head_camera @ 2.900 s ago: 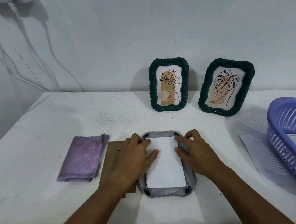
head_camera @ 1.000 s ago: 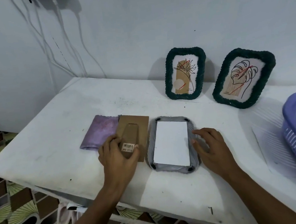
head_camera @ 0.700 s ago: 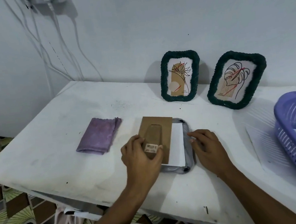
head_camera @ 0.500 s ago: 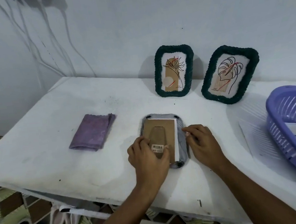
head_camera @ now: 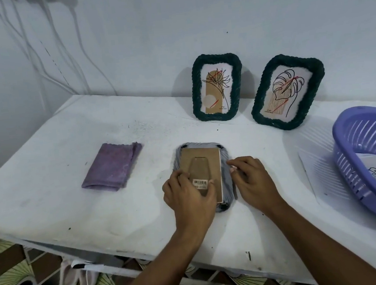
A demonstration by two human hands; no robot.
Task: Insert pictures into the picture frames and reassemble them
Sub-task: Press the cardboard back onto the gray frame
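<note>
A grey rope frame (head_camera: 226, 173) lies face down on the white table (head_camera: 71, 176). On top of it sits the brown backing board (head_camera: 207, 161) with its stand flap and barcode sticker. My left hand (head_camera: 187, 197) grips the board's near end, thumb beside the sticker. My right hand (head_camera: 253, 182) rests on the frame's right edge, fingertips touching the board's side. A thin white strip of the picture shows along the board's right edge. Two finished dark green frames (head_camera: 217, 86) (head_camera: 287, 91) with line-art pictures lean against the wall.
A folded purple cloth (head_camera: 112, 170) lies to the left. A purple plastic basket (head_camera: 372, 161) holding a loose picture stands at the right, with white sheets (head_camera: 323, 175) under it. Cables hang on the wall at the back left. The table's front edge is near my forearms.
My left hand picked up the brown backing board from beside the cloth and moved it right, onto the white picture in the grey frame. My right hand stayed on the frame's right edge.
</note>
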